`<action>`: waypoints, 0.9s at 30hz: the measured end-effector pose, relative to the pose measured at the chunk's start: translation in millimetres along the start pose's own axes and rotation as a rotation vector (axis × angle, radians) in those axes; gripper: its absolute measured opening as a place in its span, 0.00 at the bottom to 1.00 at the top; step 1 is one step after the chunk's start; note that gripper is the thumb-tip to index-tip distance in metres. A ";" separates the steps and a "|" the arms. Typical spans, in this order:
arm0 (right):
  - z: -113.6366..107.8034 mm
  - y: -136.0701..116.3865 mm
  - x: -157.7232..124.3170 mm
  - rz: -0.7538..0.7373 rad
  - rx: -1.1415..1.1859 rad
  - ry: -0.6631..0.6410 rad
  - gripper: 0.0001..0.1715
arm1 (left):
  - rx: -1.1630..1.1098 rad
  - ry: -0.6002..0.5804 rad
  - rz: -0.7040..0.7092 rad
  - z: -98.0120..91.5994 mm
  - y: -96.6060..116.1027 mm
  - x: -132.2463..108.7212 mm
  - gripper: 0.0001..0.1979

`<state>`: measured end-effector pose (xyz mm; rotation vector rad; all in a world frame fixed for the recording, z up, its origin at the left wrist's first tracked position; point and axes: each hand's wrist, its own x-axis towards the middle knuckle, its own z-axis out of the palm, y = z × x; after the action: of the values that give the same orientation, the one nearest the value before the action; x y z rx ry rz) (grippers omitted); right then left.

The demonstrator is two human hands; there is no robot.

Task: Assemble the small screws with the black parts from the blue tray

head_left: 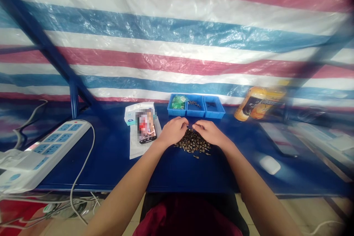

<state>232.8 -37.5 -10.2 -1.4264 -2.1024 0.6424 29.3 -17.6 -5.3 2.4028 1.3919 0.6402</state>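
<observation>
1. Both hands meet over the far part of the parts pile. Left hand (174, 131): fingers curled, thumb close to fingertips, narrow. Right hand (207, 131): same, mirrored. Small gap between hands. Can't tell whether either one pinches a part; fingertips too small to read.
2. Blue table (190, 177), front edge just ahead of the person's lap.
3. Left end: white power strip (59, 143), lying at a slant, pale cable (90, 147) looping off the table edge.
4. Right side: white rounded case (270, 165), slightly blurred.
5. Pile of small brass-and-dark metal parts (193, 143): on the bare table between the forearms, partly under the hands. One loose part (196, 157) on the near side.
6. Left of left hand: phone (146, 132), screen lit, on a white packet (135, 149); white-and-teal box (131, 114) just behind.
7. Far right: flat grey item (278, 140), smeared.
8. Behind hands: three blue bins (195, 113) in a row. Left: green bag (178, 101). Middle: small metal pieces (194, 104). Right: dark bits, unreadable.
9. Right of bins: orange container (250, 108), tilted.
10. Backdrop: striped sheet (177, 25).
</observation>
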 end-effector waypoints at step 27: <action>-18.0 17.7 -1.2 -0.031 0.156 0.017 0.14 | -0.155 -0.401 -0.027 -34.9 -6.6 -9.7 0.18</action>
<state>257.1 -31.0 -8.1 -1.3071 -2.0095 0.7615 2.3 -21.7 19.4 2.2279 1.1578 0.2286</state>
